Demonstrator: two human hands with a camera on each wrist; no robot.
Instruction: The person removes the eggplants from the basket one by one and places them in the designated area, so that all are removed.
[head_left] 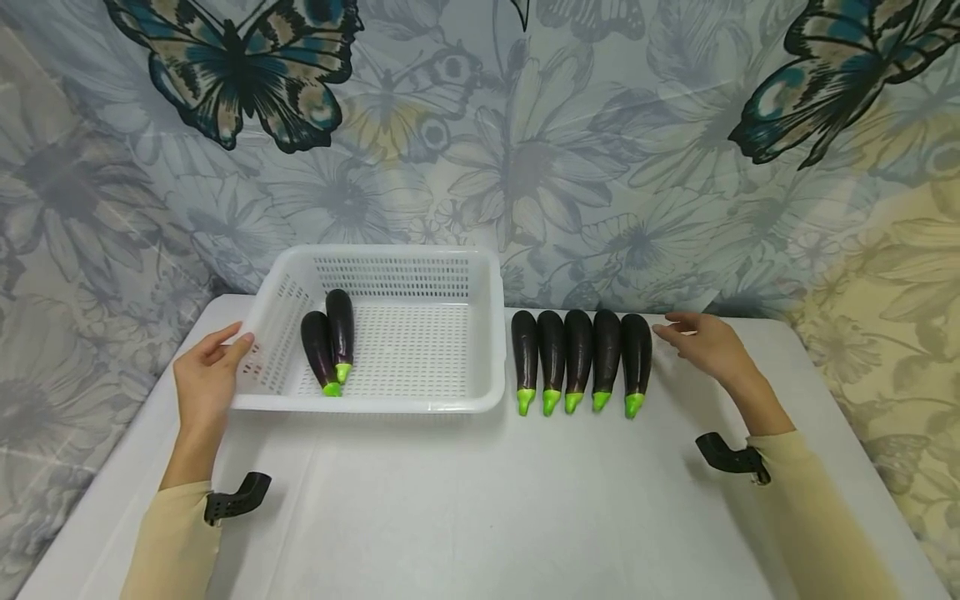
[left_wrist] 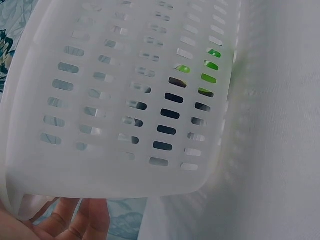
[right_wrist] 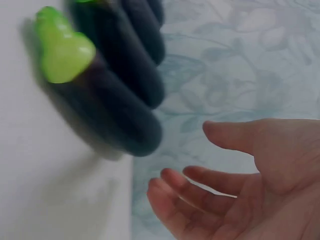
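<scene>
A white plastic basket (head_left: 411, 350) with slotted walls sits on the left half of the table, and two eggplants (head_left: 341, 329) lie side by side in its left part. My left hand (head_left: 206, 371) grips the basket's left rim, thumb on top; in the left wrist view its fingers (left_wrist: 75, 220) show past the basket wall. To the right of the basket, several dark eggplants (head_left: 578, 354) lie in a row, green stem ends toward me. My right hand (head_left: 705, 342) is just right of the rightmost eggplant (head_left: 637, 358), apart from it, thumb and fingers spread, holding nothing.
The white table (head_left: 480, 508) stretches toward me in front of the basket and the row. A hanging cloth (head_left: 525, 167) with flowers and butterflies rises behind the table's back edge. Black wrist mounts (head_left: 238, 497) sit on both sleeves.
</scene>
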